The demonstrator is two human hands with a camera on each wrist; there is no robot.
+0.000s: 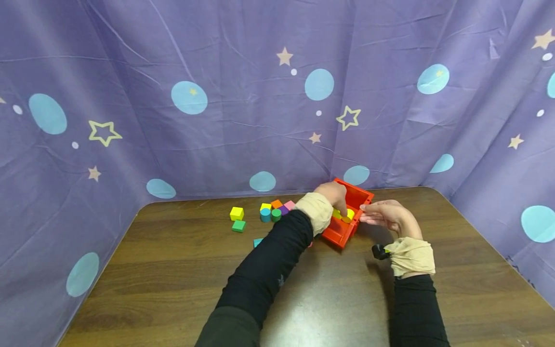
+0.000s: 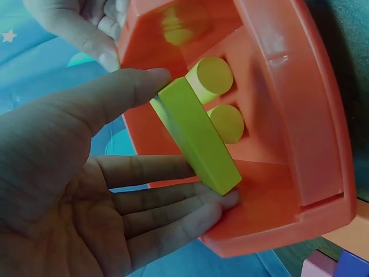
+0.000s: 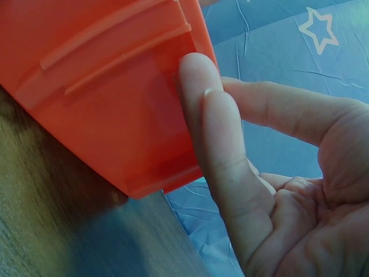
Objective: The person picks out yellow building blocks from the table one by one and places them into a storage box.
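Our left hand (image 1: 333,193) pinches a yellow block (image 2: 200,135) at a red box (image 1: 359,194) holding cylinders (image 2: 215,76); our right hand (image 1: 390,217) grips its right edge.

Looking now into curtained-off, playroom-like nook; cannot tell whether in home or studio. Hemmed in at back and both sides by purple star-and-dot curtain (image 1: 238,140), set on brown wood-grain table (image 1: 186,274), strewn with bright toy blocks (image 1: 236,214), red plastic box (image 1: 337,238).

The red box (image 2: 305,109) is open to a reach, but yellow cylinders (image 2: 215,76) stand inside.
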